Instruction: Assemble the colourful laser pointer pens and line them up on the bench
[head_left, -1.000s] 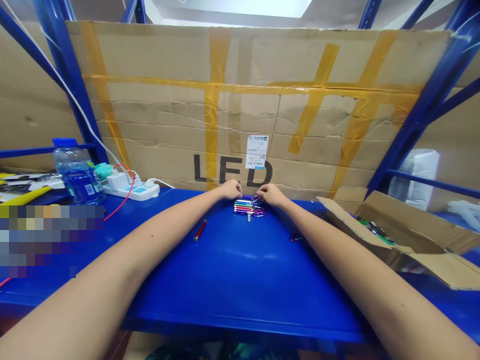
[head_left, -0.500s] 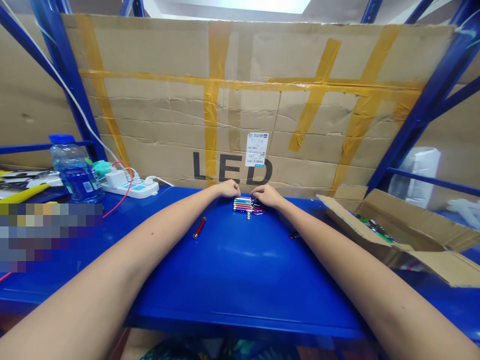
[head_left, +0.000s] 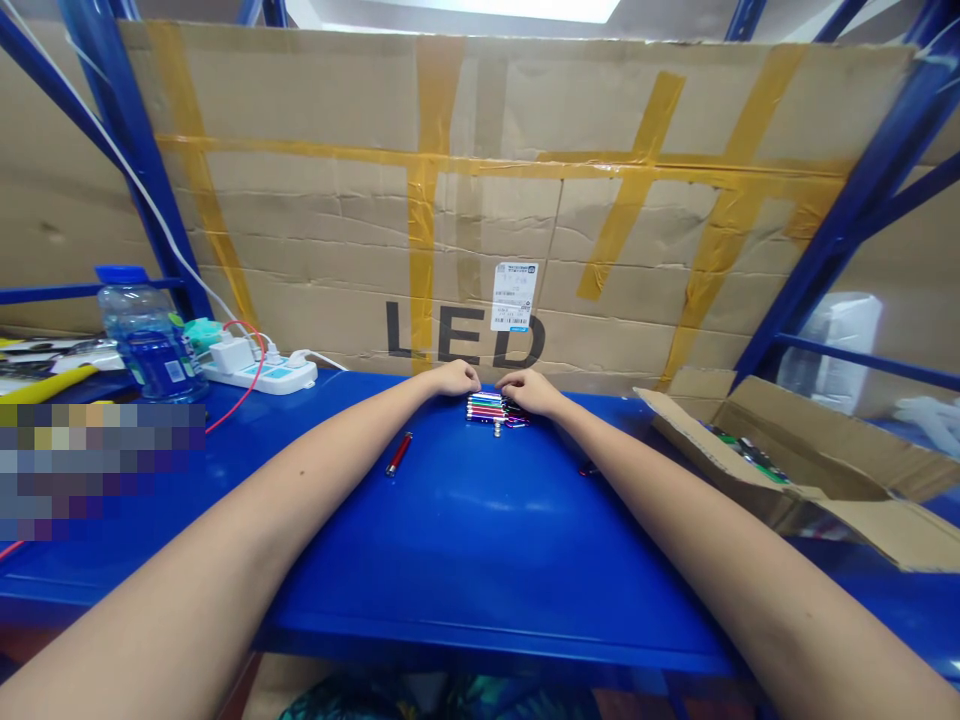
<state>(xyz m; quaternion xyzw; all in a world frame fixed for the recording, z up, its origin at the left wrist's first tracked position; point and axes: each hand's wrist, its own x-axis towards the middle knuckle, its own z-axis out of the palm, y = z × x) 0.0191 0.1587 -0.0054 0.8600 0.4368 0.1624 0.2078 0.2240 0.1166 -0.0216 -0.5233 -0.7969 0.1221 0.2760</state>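
Several slim metal penlight-like tubes (head_left: pixel 486 407) in purple, green, red and silver lie side by side in a row at the table's far side. My left hand (head_left: pixel 456 378) is curled closed at the row's left end, its fingertips by the farthest tube. At the right end, my right hand (head_left: pixel 531 391) has its fingers pinched together near the tubes' clips (head_left: pixel 517 421). Whatever either hand grips is too small to make out. Small silver button cells (head_left: pixel 497 429) sit just in front of the row. A single red tube (head_left: pixel 399 454) lies apart, beside my left forearm.
An open cardboard box (head_left: pixel 810 460) with more coloured tubes stands at the right. A power strip (head_left: pixel 270 375), a bottle of blue liquid (head_left: pixel 146 340) and a red cable (head_left: pixel 244 400) are at the left. Behind the blue table (head_left: pixel 480 560) rises a taped cardboard panel (head_left: pixel 337 230).
My right hand's fingers have shifted very slightly left and inward over the far end of the row. My left hand and the tubes stay about where they were.
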